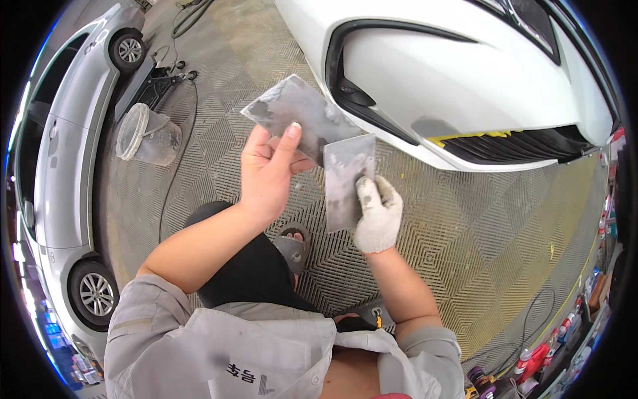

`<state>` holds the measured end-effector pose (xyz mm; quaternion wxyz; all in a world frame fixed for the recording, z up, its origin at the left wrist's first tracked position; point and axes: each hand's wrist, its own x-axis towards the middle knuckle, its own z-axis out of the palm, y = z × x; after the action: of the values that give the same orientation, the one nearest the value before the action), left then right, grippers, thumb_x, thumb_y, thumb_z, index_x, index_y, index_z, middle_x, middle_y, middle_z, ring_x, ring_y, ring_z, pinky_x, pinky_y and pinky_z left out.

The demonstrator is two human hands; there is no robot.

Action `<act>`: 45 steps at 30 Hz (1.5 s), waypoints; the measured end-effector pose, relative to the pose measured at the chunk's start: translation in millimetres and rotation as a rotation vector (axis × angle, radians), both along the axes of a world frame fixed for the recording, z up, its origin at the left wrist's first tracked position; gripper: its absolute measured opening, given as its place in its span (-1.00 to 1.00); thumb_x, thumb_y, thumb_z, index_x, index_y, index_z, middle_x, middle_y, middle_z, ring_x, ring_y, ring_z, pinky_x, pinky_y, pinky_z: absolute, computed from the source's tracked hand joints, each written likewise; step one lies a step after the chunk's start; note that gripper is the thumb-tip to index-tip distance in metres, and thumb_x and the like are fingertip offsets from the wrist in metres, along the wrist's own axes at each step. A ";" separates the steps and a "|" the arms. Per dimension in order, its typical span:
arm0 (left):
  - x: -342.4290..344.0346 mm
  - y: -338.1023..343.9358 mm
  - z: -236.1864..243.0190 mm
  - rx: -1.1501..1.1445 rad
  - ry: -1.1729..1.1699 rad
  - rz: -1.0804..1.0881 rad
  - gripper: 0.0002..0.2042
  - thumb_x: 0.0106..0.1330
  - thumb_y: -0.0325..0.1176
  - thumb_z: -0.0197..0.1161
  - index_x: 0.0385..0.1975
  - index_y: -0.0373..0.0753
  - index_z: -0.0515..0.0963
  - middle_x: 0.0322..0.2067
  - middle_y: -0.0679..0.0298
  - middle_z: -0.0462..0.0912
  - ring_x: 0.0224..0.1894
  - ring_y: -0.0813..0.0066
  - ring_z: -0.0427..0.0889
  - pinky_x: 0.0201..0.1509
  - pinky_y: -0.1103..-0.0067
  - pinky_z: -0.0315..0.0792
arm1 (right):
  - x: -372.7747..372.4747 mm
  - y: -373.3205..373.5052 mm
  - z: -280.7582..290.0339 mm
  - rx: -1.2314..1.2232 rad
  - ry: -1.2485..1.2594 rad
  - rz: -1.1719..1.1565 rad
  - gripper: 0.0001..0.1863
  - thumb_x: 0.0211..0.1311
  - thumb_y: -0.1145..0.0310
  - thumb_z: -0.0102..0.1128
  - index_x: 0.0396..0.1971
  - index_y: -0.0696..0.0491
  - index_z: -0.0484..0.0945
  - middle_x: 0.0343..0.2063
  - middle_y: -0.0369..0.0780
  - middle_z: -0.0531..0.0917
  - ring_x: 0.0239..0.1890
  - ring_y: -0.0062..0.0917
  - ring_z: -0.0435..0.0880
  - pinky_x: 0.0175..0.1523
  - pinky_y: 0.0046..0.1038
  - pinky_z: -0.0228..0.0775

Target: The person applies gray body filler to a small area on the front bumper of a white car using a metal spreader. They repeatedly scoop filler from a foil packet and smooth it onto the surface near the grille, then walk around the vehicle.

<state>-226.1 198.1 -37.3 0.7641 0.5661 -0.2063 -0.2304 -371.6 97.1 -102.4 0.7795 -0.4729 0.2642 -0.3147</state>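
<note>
Bare and pinched thumb over fingers, my left hand [269, 163] grips a flat rectangular spreader plate [302, 110], grey and smeared with dark and pale filler. A white knitted glove covers my right hand [380, 213], which is closed on a smaller flat spreader [349, 159] with similar grey smears. The two plates meet or overlap slightly near the middle of the picture; whether they touch, I cannot tell. Both are held up above the floor, in front of a white car bumper [452, 80]. The fingers behind each plate are partly hidden.
A silver car [80, 120] stands along the left. Near it are a clear bucket [156, 139] lying tipped and a black wheeled jack [149, 86]. A cable [193, 126] crosses the patterned floor [465, 233]. Bottles and tools [531, 362] line the right edge.
</note>
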 end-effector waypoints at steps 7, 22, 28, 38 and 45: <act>-11.6 -1.3 0.0 -0.058 -0.101 0.055 -0.82 0.58 -0.36 0.18 0.06 -0.24 0.47 -0.25 0.28 0.72 -0.27 0.53 0.76 -0.17 0.51 0.72 | -5.6 1.5 11.4 -0.110 0.078 -0.008 -0.81 0.46 0.40 0.25 -0.28 0.24 0.66 -0.47 -0.39 0.62 -0.41 -0.79 0.47 -0.34 -0.62 0.32; -6.6 8.2 11.8 0.275 -0.155 -0.310 -0.87 0.56 -0.37 0.22 -0.16 -0.32 0.55 -0.31 0.35 0.68 -0.32 0.67 0.68 -0.23 0.58 0.69 | -16.5 -28.9 27.1 -0.152 0.147 0.021 -0.80 0.44 0.42 0.25 -0.23 0.27 0.70 -0.40 -0.32 0.72 -0.38 -0.75 0.58 -0.30 -0.61 0.43; -6.1 13.1 14.0 0.586 -0.177 -0.559 -0.85 0.55 -0.38 0.22 -0.23 -0.34 0.54 -0.45 0.38 0.64 -0.46 0.72 0.58 -0.41 0.62 0.55 | -37.9 -66.5 21.8 -0.321 0.244 0.193 -0.79 0.35 0.39 0.31 -0.43 0.22 0.63 -0.55 -0.42 0.55 -0.45 -0.79 0.40 -0.38 -0.57 0.29; 5.2 17.1 11.8 0.771 -0.707 -1.003 -0.86 0.52 -0.34 0.23 -0.25 -0.28 0.58 -0.50 0.35 0.66 -0.49 0.65 0.60 -0.46 0.53 0.51 | -37.4 -68.6 8.5 -0.379 0.249 0.253 -0.82 0.32 0.40 0.32 -0.39 0.23 0.64 -0.58 -0.35 0.50 -0.45 -0.75 0.38 -0.36 -0.54 0.32; -2.9 5.9 6.6 0.509 0.225 -0.396 -0.76 0.61 -0.30 0.08 0.17 -0.17 0.48 -0.18 0.31 0.75 -0.24 0.51 0.79 -0.28 0.54 0.71 | -38.2 -57.6 9.4 -0.567 0.004 0.073 -0.53 0.35 0.54 0.16 0.25 0.19 0.58 0.08 -0.11 0.61 0.12 -0.40 0.62 0.26 -0.41 0.47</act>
<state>-228.9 203.9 -30.6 0.5566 0.6589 -0.1625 -0.4793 -409.8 39.6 -93.0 0.6264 -0.6819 0.1498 -0.3467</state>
